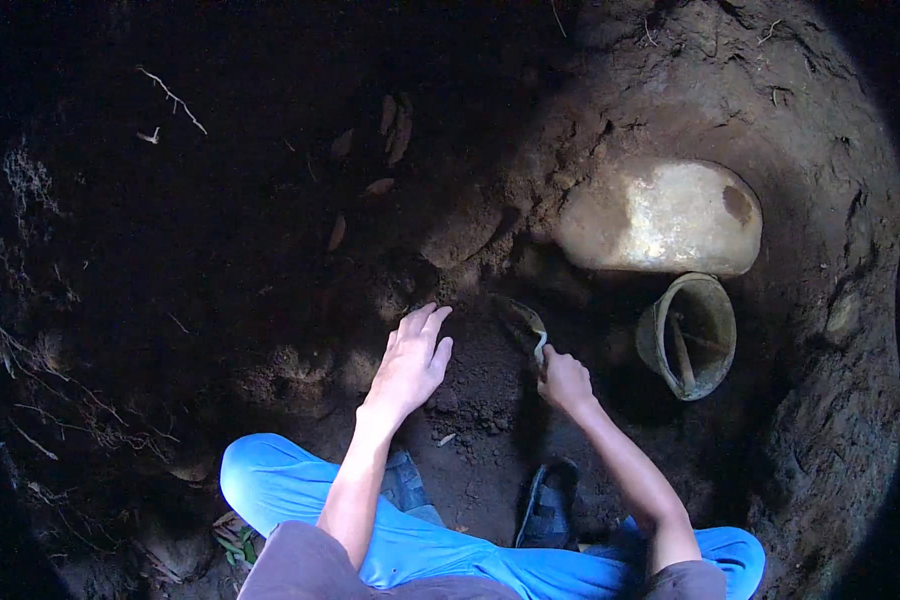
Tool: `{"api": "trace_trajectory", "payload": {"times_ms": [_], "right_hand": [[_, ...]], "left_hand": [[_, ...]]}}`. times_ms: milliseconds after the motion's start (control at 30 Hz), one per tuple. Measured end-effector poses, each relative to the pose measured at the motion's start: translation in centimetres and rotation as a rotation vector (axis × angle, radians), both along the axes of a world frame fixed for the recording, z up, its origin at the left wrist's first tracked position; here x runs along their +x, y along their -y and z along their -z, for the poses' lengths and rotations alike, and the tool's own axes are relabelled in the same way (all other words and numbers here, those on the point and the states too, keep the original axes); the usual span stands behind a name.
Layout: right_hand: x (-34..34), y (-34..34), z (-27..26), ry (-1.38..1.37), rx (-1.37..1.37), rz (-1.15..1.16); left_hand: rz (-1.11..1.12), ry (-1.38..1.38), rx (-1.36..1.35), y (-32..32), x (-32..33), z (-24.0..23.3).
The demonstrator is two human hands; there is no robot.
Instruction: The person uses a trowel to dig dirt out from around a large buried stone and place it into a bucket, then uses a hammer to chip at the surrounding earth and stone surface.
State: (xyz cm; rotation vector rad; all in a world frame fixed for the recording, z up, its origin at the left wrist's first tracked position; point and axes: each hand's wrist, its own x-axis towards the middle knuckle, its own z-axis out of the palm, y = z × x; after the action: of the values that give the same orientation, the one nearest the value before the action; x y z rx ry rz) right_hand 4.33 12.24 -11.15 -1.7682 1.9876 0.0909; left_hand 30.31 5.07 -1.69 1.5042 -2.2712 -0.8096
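Observation:
My right hand [566, 381] is closed round the handle of a trowel [521, 311], whose blade points up and left over dark soil. My left hand [411, 356] is held palm down with nothing in it, its fingers reaching toward stones and earth. Between both hands lies a patch of loose, crumbly soil [480, 382]. Deep shadow hides much of the ground near the trowel's blade, so I cannot tell whether it touches the soil.
A large smooth pale stone [690, 217] sits at the upper right. Below it a dirty bucket [649, 337] leans on its side, holding a wooden-handled tool [682, 352]. An earth wall [840, 442] rises along the right. Thin roots [67, 390] stick out at the left.

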Motion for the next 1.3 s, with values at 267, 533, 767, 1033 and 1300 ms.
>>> {"api": "trace_trajectory", "payload": {"times_ms": [267,533,767,1033,1300], "right_hand": [[-0.8,2.1,-0.6,0.051,0.071,0.125],[-1.9,4.8,2.5,-0.121,0.02,-0.016],[-2.1,5.0,-0.5,-0.171,-0.002,-0.388],[-0.9,5.6,1.2,-0.181,0.013,-0.203],[-3.3,10.4,-4.0,-0.252,-0.105,-0.437]], "left_hand": [[-0.047,-0.005,0.026,0.7,0.8,0.0],[-0.018,-0.038,0.076,0.8,0.2,-0.5],[-0.029,-0.037,0.08,0.7,0.9,0.1],[-0.05,-0.072,0.019,1.0,1.2,-0.6],[-0.032,-0.127,0.009,1.1,1.5,0.5]]}}
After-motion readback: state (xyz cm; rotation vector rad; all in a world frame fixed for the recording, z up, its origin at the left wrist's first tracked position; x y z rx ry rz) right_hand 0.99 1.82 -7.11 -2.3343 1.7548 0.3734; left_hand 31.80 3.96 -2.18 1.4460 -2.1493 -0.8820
